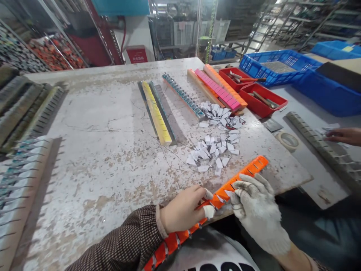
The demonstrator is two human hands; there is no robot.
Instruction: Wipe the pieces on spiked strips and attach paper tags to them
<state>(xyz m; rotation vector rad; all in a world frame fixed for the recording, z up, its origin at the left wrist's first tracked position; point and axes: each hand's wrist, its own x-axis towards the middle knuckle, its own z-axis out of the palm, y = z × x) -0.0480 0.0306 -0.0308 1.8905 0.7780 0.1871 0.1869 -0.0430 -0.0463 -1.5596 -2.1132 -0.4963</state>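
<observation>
An orange slotted strip (255,165) lies slanting along the table's front edge, with small pale pieces standing in several of its slots. My left hand (186,209), with white coverings on thumb and fingertip, is closed around the strip near its middle. To its right, my right hand (255,209) wears a white glove; its thumb and fingers pinch a small white piece (228,193) just over the strip. Beyond the strip, loose white pieces (213,150) are scattered in piles on the table.
A yellow slotted strip (156,113), a teal one (183,96) and a pink one (217,89) lie further back. Red bins (262,99) and a blue basket (279,67) stand at the right. Loaded strips (25,180) line the left. Another person's hand (342,135) is at the right edge.
</observation>
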